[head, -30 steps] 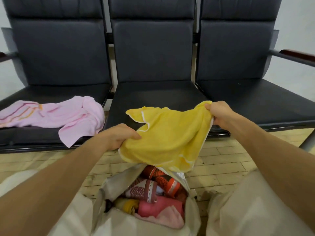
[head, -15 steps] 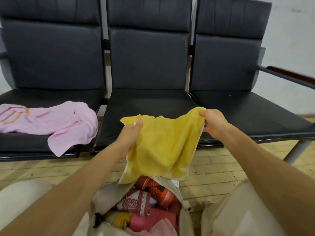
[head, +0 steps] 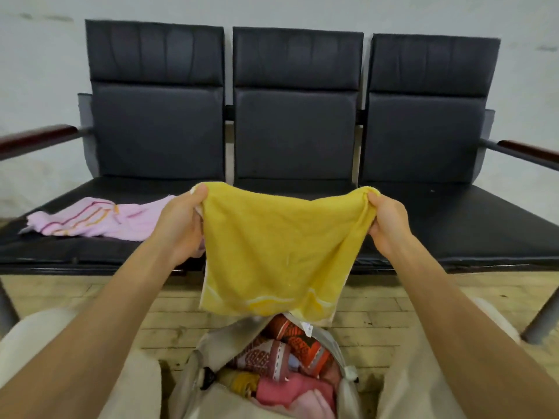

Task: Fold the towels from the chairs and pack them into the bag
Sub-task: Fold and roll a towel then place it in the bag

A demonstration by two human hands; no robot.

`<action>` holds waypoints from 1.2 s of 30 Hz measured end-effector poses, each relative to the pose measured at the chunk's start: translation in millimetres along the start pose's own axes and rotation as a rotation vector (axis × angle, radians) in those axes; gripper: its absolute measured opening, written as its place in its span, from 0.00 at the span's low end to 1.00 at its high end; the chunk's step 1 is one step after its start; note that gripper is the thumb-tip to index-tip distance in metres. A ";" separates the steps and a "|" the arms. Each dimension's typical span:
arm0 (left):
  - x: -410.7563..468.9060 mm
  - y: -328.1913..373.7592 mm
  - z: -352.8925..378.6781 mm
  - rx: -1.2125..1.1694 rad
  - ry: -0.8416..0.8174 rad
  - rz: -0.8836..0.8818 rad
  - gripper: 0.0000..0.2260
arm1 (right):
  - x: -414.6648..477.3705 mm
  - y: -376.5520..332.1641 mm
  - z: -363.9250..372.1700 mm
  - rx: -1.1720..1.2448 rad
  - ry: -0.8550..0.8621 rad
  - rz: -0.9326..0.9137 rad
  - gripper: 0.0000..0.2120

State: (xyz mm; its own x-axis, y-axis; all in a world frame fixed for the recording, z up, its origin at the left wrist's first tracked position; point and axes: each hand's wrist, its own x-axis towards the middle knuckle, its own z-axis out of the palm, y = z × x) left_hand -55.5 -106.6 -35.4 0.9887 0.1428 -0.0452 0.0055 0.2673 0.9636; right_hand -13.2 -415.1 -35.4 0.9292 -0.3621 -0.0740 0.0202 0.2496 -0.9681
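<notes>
Left hand (head: pixel 181 225) and right hand (head: pixel 388 223) each pinch an upper corner of the yellow towel (head: pixel 278 255), which hangs spread above the open bag (head: pixel 193 385). The pink towel (head: pixel 99 220) lies on the far-left chair (head: pixel 99 246). Risk: either pinch slipping would collapse the fold.

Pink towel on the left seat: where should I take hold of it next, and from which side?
Probably the striped end, pinched at its two corners from above and in front. The pink towel lies spread fairly flat on the left seat. That end is fully exposed, while the other end is hidden behind the left hand holding the yellow towel.
</notes>
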 end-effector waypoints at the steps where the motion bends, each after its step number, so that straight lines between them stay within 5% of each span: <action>1: -0.7 -0.7 -3.2 0.016 0.006 0.011 0.15 | 1.5 -0.9 -2.5 -0.034 0.012 -0.013 0.16; 12: -3.6 -6.6 16.2 0.040 0.097 0.042 0.13 | 7.5 -5.9 -35.4 -0.221 0.064 -0.085 0.09; 15: 0.0 -0.4 18.9 0.154 0.215 0.159 0.05 | 8.5 -8.1 -43.4 -0.519 0.081 -0.349 0.08; 18: 4.6 0.5 10.4 0.296 0.211 0.226 0.10 | 4.0 -9.2 -45.2 -0.707 0.089 -0.522 0.10; 21: 4.6 -1.9 4.8 0.279 0.269 0.217 0.14 | 3.5 -10.2 -45.5 -0.480 0.042 -0.367 0.17; 23: 6.0 -4.3 3.6 0.253 0.284 0.206 0.15 | 2.2 -10.3 -47.2 -0.361 0.000 -0.284 0.13; 28: -4.0 1.3 9.3 0.203 0.124 0.143 0.12 | -1.7 -13.2 -52.0 -0.453 -0.168 -0.339 0.08; 32: -1.0 3.4 -1.7 0.629 0.112 0.346 0.19 | 0.0 -17.1 -57.1 -0.758 -0.263 -0.444 0.24; 36: 6.3 -5.4 -3.3 1.072 0.272 0.526 0.12 | 5.4 -7.2 -55.9 -1.209 -0.072 -0.715 0.11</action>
State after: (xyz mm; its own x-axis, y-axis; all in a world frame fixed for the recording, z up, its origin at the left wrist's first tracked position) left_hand -49.8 -104.1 -41.8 0.8447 0.2258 0.4852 -0.1373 -0.7848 0.6043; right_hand -28.9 -469.1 -42.2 0.8705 -0.0255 0.4915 0.1983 -0.8958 -0.3978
